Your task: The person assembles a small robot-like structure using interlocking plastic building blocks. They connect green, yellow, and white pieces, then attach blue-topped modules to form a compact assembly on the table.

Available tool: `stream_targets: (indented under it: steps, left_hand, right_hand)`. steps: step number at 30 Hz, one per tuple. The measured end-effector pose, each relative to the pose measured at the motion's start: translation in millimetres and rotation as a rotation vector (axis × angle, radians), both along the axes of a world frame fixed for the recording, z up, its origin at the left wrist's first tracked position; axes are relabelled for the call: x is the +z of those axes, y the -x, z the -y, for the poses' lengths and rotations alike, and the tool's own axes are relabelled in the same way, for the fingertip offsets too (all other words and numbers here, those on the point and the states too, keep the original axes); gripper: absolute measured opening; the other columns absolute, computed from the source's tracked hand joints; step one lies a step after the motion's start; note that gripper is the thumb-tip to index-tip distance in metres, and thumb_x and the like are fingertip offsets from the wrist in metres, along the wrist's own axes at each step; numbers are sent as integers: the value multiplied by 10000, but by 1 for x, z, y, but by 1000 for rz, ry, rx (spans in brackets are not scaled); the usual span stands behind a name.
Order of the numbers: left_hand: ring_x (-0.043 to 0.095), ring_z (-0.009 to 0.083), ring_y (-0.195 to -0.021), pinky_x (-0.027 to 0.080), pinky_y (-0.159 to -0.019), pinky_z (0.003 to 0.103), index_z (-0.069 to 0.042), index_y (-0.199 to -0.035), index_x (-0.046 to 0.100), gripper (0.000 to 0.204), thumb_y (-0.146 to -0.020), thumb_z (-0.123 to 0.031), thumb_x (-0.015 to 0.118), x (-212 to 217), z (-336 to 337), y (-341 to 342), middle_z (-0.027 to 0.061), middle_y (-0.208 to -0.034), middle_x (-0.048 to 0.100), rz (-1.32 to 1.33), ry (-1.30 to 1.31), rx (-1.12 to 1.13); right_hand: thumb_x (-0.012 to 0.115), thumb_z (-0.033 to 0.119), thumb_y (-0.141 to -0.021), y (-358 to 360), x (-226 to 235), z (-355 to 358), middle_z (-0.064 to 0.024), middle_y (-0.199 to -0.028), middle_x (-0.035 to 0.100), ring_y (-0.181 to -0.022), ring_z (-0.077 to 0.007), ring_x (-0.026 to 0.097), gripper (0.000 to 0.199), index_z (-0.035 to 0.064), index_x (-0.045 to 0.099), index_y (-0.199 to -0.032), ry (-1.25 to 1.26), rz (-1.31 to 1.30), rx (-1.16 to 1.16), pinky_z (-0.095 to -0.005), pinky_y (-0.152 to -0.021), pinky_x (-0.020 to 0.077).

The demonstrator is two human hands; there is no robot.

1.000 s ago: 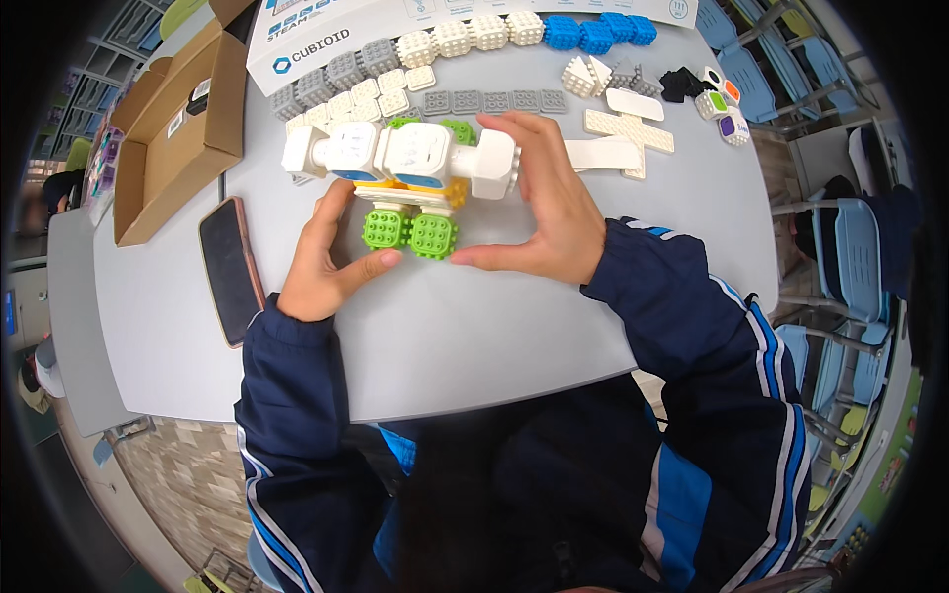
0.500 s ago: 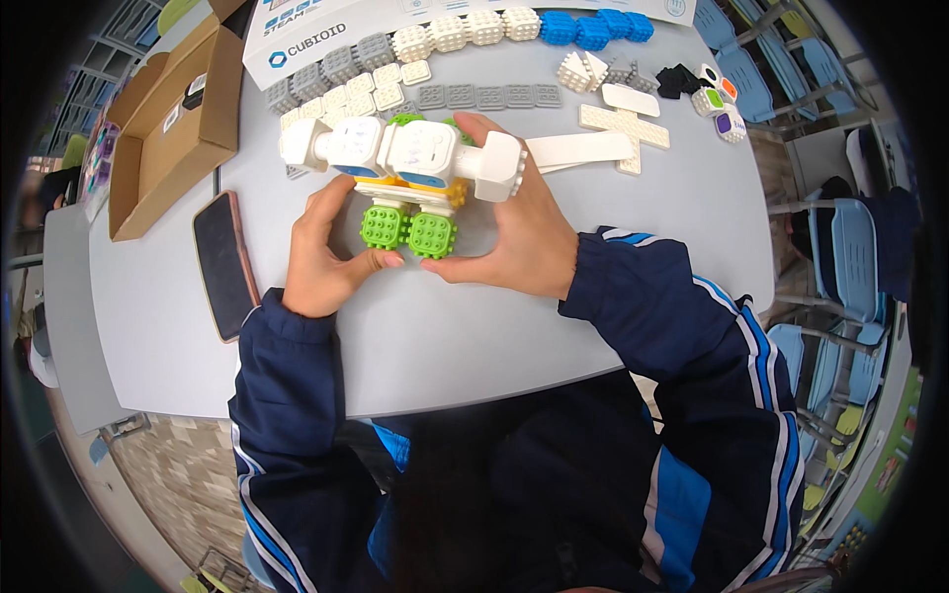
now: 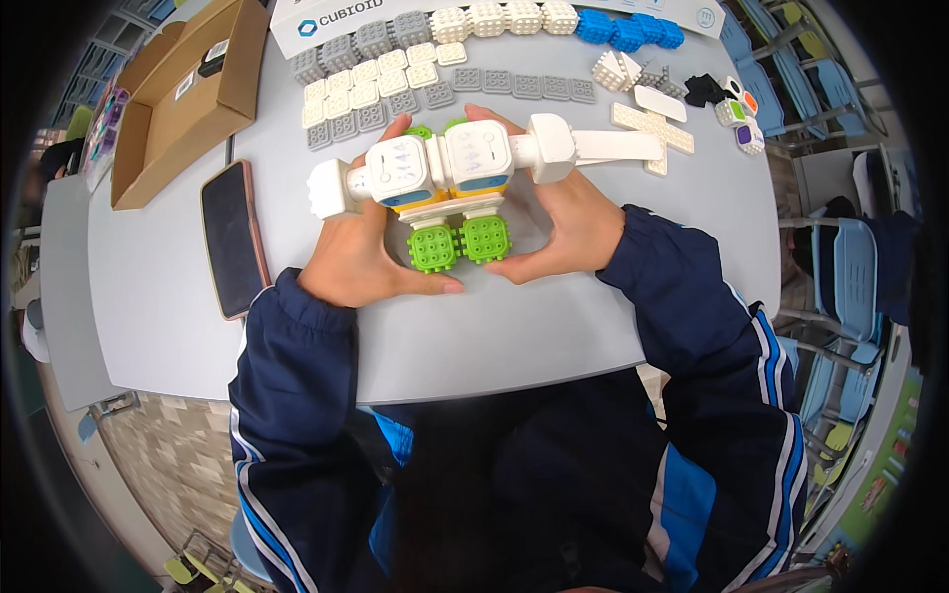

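Both hands grip a block-built robot model (image 3: 481, 148) low over the near half of the table. Two white cubes with blue faces sit on its top, and white angled pieces stick out left and right. Under them are white plates with orange parts, and two studded green cubes (image 3: 486, 239) are on the near side. My left hand (image 3: 346, 259) curls around its left side, thumb below the left green cube. My right hand (image 3: 583, 222) wraps the right side, thumb tip by the right green cube. The model hides some of my fingers.
Behind the model lie rows of grey, white and blue cubes (image 3: 628, 32) and flat tiles (image 3: 393, 81). White strips (image 3: 618, 146) and small coloured cubes (image 3: 749, 135) are at right. On the left are a phone (image 3: 235, 237) and an open cardboard box (image 3: 188, 119).
The model has turned counterclockwise, its left end coming nearer me and its right end going farther away. Both hands moved with it, rightward in view. The whole view has shifted slightly.
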State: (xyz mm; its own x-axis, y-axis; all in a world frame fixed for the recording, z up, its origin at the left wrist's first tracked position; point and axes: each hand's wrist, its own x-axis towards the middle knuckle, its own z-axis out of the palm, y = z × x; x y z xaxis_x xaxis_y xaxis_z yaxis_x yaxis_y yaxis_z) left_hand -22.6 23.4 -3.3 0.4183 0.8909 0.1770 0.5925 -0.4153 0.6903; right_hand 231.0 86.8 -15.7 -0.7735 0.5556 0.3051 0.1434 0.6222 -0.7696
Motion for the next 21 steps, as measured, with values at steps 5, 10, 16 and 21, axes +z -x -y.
stream_targets:
  steps: [5,10,16,21]
  left_hand:
    - [349,401,-1373,334,-1131,467,-54,-1479,343,1190,-512,-379,956,-7,3,2,232,-1573,224,24,-40,17]
    - [371,372,-1355,380,-1111,439,-26,-1458,345,1141,-533,-335,938,-14,4,-4,206,-1521,277,136,-36,56]
    - [395,292,-1350,346,-1115,410,-32,-1511,216,1231,-532,-206,941,-6,8,-2,166,-1500,332,73,24,39]
    - [509,297,-1213,465,-1006,368,14,-1420,352,1123,-509,-266,946,-5,9,-7,173,-1334,436,148,94,146]
  right_hand:
    - [890,306,-607,2,3,2,-227,-1573,231,-1447,-370,267,1252,34,110,-1548,-74,41,-14,-417,-1173,251]
    - [888,287,-606,3,-1,1,-208,-1535,291,-1410,-353,320,1216,40,153,-1542,2,27,-6,-414,-1156,273]
    - [866,329,-611,5,-1,1,-203,-1430,383,-1324,-383,392,1100,31,282,-1494,54,-33,-1,-426,-1112,330]
    - [878,322,-638,-3,1,3,-226,-1441,395,-1354,-371,383,1111,1,251,-1497,-64,120,-14,-418,-1115,322]
